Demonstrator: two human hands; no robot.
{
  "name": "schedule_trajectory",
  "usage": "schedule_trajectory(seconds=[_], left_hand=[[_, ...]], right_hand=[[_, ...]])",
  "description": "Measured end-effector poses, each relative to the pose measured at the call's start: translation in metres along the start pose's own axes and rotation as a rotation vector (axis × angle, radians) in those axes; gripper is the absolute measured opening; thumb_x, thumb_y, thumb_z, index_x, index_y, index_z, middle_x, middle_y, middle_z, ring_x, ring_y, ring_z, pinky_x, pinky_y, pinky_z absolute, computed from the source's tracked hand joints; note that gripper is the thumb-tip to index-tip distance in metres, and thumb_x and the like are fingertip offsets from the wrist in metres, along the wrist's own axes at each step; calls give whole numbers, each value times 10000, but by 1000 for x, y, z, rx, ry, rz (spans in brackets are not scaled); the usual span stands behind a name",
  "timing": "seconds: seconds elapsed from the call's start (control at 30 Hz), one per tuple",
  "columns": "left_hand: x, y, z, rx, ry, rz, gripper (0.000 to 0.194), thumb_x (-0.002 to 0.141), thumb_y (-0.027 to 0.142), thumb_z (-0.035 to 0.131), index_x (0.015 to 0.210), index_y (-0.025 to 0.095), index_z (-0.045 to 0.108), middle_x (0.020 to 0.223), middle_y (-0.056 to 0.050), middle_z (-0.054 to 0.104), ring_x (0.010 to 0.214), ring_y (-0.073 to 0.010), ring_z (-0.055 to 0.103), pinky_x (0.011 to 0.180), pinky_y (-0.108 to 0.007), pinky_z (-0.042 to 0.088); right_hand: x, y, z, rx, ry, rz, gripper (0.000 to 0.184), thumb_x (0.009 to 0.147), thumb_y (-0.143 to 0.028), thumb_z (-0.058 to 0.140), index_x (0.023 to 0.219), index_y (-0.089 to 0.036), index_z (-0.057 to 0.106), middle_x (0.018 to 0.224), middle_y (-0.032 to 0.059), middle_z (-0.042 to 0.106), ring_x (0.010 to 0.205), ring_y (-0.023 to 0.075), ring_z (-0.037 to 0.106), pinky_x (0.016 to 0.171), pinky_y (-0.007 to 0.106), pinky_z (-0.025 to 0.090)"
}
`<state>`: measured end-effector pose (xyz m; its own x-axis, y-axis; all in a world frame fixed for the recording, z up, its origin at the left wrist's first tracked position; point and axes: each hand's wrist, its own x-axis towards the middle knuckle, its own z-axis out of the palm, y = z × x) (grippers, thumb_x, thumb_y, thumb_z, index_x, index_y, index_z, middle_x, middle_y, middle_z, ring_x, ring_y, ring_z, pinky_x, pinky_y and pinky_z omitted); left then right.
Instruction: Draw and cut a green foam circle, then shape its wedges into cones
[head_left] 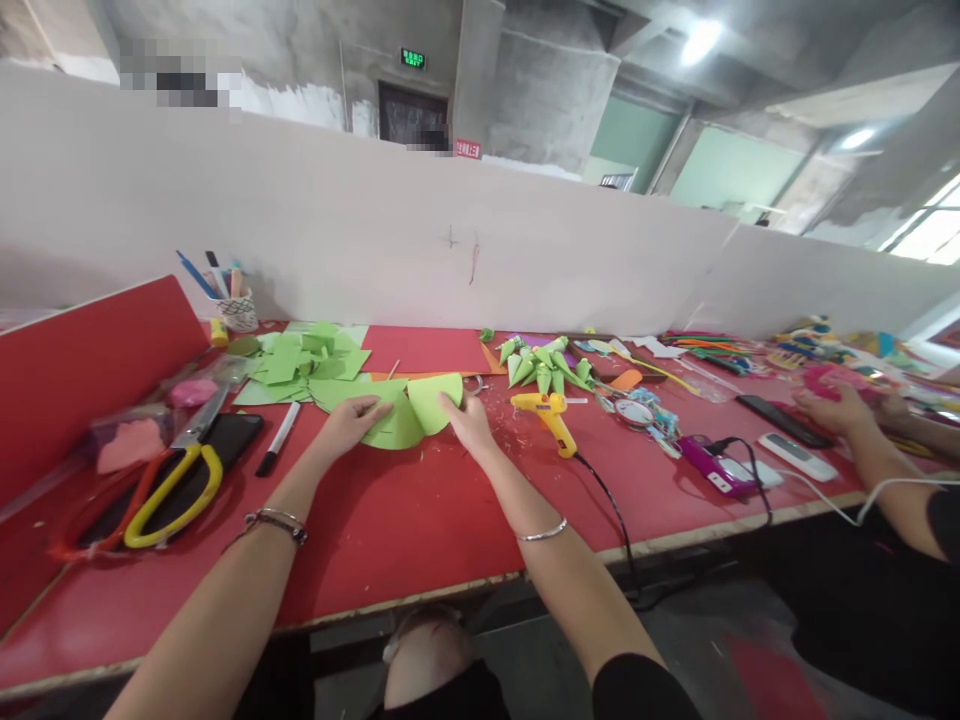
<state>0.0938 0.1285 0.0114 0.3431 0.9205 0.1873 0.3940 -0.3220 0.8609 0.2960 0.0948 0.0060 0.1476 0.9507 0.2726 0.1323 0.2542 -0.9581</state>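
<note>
A light green paper piece (409, 412) lies on the red table (390, 530), one edge curling upward. My left hand (346, 420) rests flat on its left part. My right hand (466, 418) pinches the raised right flap (433, 398) of the same sheet. A yellow glue gun (551, 415) lies just right of my right hand, its black cord running off the table's front edge. Several rolled green paper cones (544, 362) sit behind the gun. A pile of cut green paper (300, 362) lies behind my left hand.
Yellow-handled scissors (176, 470) lie on a black phone (225, 440) at left, beside a black marker (277, 438). A pen cup (237, 308) stands by the white partition. A red board (82, 360) leans at left. Another person's hands (840, 410) work at far right among craft scraps.
</note>
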Motion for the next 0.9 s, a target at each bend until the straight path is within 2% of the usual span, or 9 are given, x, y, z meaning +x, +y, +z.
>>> schedule_trajectory(seconds=[0.13, 0.27, 0.43, 0.77, 0.9], left_hand=[[0, 0, -2, 20, 30, 2, 387, 689, 499, 500, 516, 177, 373, 484, 66, 253, 440, -64, 238, 414, -198, 179], [1, -1, -3, 25, 49, -11, 391, 681, 528, 494, 542, 166, 449, 466, 65, 280, 430, -65, 248, 408, -200, 183], [2, 0, -4, 14, 54, -15, 414, 653, 557, 502, 555, 155, 491, 455, 64, 294, 423, -64, 251, 399, -197, 182], [2, -7, -6, 6, 60, -28, 397, 677, 541, 501, 591, 154, 493, 462, 73, 261, 414, -57, 222, 396, -194, 159], [2, -5, -7, 12, 84, -29, 387, 670, 529, 512, 566, 159, 470, 457, 75, 249, 414, -56, 215, 396, -195, 153]], right_hand=[[-1, 2, 1, -65, 31, 40, 301, 712, -426, 512, 755, -151, 626, 757, 74, 639, 742, 208, 574, 670, 303, 432], [2, 4, 0, -146, 69, 19, 362, 737, -463, 466, 660, -138, 606, 614, 56, 596, 643, 197, 548, 602, 292, 421], [3, 7, 0, -205, 83, -7, 401, 740, -493, 451, 577, -141, 552, 530, 32, 533, 523, 151, 481, 497, 252, 361], [4, 4, -3, -247, 180, -14, 429, 747, -500, 442, 596, -123, 579, 555, 54, 565, 560, 160, 511, 543, 252, 382], [4, 3, -3, -235, 222, -42, 439, 762, -501, 424, 570, -132, 566, 503, 43, 538, 513, 155, 499, 498, 247, 365]])
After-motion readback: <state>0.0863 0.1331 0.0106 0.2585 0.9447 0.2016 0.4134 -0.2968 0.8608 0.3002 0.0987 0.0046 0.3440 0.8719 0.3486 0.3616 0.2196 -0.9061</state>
